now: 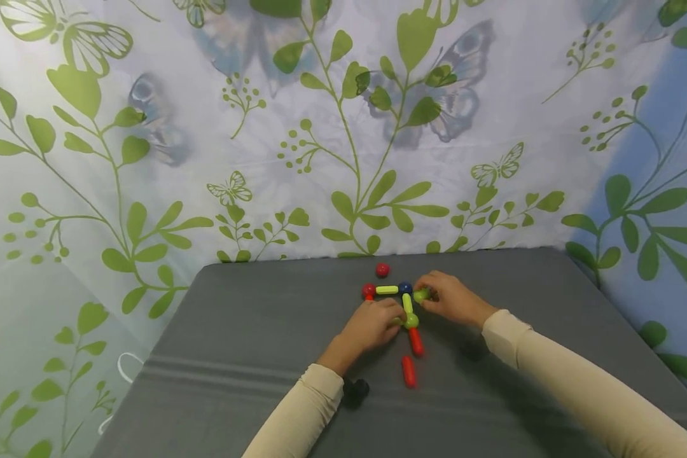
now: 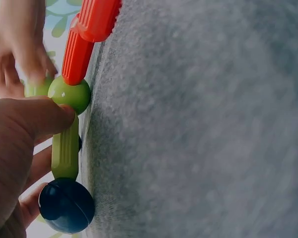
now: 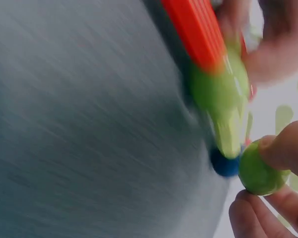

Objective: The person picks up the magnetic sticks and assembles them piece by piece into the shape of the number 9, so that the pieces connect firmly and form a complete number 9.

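A ball-and-rod building toy lies on the grey table. It has a red ball [image 1: 369, 290], a blue ball [image 1: 405, 289], a green rod [image 1: 387, 290] between them, and a second green rod [image 2: 65, 153] leading to a green ball [image 2: 72, 94]. My left hand [image 1: 374, 321] pinches that second rod where it meets the green ball, thumb in front and fingers behind. A red rod [image 1: 416, 341] extends from this ball towards me. Beside the blue ball, my right hand [image 1: 449, 298] pinches a separate green ball [image 3: 260, 171] between thumb and fingers.
A loose red rod [image 1: 409, 371] lies nearer me. Behind the toy sits another red ball [image 1: 382, 270]. Dark round pieces [image 1: 355, 393] rest by my left sleeve. A patterned cloth [image 1: 320, 159] hangs behind the grey table [image 1: 252, 318].
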Available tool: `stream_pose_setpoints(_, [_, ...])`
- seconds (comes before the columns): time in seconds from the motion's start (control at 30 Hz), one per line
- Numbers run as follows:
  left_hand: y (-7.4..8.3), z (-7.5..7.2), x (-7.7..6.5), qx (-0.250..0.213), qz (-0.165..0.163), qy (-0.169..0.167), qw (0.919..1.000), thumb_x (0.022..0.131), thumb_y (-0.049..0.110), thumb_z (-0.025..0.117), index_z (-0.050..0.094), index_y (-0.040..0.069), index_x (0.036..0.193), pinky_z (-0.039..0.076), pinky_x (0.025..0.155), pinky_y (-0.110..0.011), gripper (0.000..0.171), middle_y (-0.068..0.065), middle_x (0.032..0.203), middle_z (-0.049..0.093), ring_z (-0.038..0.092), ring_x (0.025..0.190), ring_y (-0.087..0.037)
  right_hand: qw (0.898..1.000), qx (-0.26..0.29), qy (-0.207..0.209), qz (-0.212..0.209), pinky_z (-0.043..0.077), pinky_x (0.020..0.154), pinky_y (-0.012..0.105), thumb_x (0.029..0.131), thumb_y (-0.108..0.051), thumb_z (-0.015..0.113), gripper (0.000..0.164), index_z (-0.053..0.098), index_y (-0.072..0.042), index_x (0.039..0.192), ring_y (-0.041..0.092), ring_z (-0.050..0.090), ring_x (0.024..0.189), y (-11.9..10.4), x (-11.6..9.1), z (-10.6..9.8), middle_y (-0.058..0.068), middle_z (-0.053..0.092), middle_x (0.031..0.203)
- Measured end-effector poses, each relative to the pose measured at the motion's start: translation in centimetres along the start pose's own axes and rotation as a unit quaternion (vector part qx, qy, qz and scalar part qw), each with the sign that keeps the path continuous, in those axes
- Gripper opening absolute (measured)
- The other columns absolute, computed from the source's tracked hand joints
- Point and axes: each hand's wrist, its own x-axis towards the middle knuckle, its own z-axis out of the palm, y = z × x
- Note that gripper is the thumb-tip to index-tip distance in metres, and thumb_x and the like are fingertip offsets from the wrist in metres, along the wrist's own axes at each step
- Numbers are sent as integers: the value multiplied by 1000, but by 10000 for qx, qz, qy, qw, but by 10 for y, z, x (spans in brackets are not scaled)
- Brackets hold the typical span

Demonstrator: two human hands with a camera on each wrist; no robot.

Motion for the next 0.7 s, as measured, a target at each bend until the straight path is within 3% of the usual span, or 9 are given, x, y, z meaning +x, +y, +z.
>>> stream_pose_setpoints(0.17, [2, -3, -2, -48, -12, 74, 10000, 88, 17, 77, 72, 18, 106, 51, 78, -30, 19, 1, 112, 64, 65, 86, -13, 9991, 414, 35, -122, 57, 75, 34, 87, -3, 79, 29, 67, -14, 112, 12, 65, 89, -27, -50, 10, -3, 59, 107])
stream_pose_setpoints(0.3, [6, -7, -1, -96, 70, 97, 9999, 86, 16, 79, 71, 19, 113, 52, 81, -30, 29, -3, 118, 59, 62, 93, -16, 9947, 1006, 26, -218, 57, 74, 32, 87, -1, 78, 32, 66, -16, 113, 11, 66, 88, -45, -76, 20, -4, 56, 107])
stream_pose_setpoints(0.5, [13, -9, 7, 382, 309, -474, 9977, 89, 20, 77, 68, 27, 128, 52, 84, -36, 40, -10, 133, 52, 63, 97, -22, 9881, 1466, -42, -462, 58, 73, 31, 87, 0, 78, 33, 66, -17, 113, 13, 68, 89, -60, -88, 31, -2, 57, 110])
stream_pose_setpoints(0.7, [22, -3, 10, 598, 443, -754, 9944, 91, 20, 76, 71, 29, 123, 53, 81, -36, 34, -9, 137, 50, 64, 98, -21, 9885, 1445, -49, -440, 58, 72, 32, 87, 0, 78, 32, 67, -15, 113, 14, 67, 89, -60, -94, 35, -1, 57, 109])
